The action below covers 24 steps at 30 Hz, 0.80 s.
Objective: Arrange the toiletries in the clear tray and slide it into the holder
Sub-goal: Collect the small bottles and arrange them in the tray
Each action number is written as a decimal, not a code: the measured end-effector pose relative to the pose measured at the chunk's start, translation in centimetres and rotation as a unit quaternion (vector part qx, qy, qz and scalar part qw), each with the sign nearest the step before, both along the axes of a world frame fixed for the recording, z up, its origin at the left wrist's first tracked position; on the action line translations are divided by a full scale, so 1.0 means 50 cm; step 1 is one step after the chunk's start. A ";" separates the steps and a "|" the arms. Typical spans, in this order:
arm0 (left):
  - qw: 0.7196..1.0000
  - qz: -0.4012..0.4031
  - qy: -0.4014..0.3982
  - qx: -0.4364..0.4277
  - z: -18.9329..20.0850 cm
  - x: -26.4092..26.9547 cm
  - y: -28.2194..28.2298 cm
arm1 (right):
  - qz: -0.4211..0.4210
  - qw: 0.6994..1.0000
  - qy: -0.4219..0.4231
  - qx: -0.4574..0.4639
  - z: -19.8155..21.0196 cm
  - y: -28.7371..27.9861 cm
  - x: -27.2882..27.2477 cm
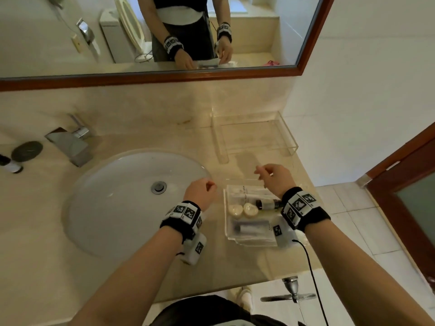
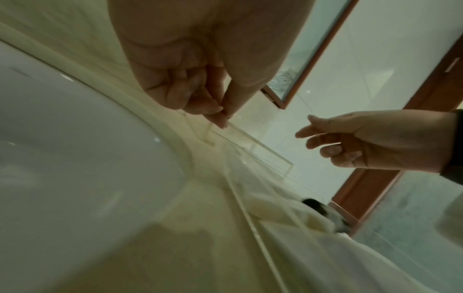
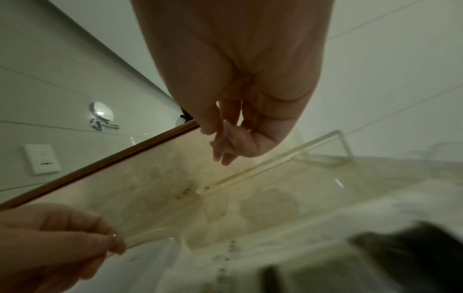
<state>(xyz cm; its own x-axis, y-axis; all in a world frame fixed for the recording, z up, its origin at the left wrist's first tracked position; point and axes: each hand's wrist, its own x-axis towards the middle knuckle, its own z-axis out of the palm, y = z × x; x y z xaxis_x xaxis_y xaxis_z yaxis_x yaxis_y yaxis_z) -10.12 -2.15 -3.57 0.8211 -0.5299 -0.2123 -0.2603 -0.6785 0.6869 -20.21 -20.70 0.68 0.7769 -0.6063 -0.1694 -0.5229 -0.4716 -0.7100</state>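
Left hand pinches the clear tray's far-left corner; right hand hovers apart.

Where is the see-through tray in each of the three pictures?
Head view: the clear tray lies on the counter right of the sink, low and centre-right, toiletries inside.
Left wrist view: its rim runs from the centre down to the right; the left hand pinches its far corner.
Right wrist view: it fills the lower right; its far edge is at lower left.
Shared landmark: the clear holder.
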 end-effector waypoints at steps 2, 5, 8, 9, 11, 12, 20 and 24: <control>1.000 0.023 -0.004 0.019 0.002 0.043 0.038 | 0.017 1.000 -0.020 0.011 0.013 0.034 0.050; 0.996 0.065 -0.018 0.052 0.007 0.107 0.112 | 0.046 0.998 -0.034 0.029 0.027 0.095 0.124; 0.991 0.117 -0.029 0.066 0.012 0.175 0.208 | 0.078 0.995 -0.044 0.045 0.036 0.167 0.199; 0.987 0.134 -0.035 0.075 0.016 0.196 0.243 | 0.089 0.994 -0.045 0.051 0.040 0.193 0.225; 0.978 0.168 -0.038 0.116 0.021 0.246 0.311 | 0.114 0.990 -0.055 0.061 0.048 0.247 0.278; 0.973 0.184 -0.030 0.138 0.024 0.275 0.346 | 0.128 0.988 -0.059 0.061 0.054 0.275 0.304; 0.904 0.292 -0.031 0.311 0.064 0.506 0.607 | 0.200 0.976 -0.060 0.056 0.100 0.449 0.500; 0.885 0.351 -0.055 0.300 0.069 0.584 0.682 | 0.206 0.975 -0.058 0.054 0.117 0.500 0.579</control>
<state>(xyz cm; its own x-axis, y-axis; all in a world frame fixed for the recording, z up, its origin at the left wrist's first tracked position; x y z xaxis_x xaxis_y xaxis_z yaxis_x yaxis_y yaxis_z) 19.10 31.97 -0.10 0.9365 0.3002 -0.1811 0.3273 -0.9338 0.1447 8.73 4.28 6.53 0.9689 -0.2210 -0.1111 -0.2170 -0.5433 -0.8110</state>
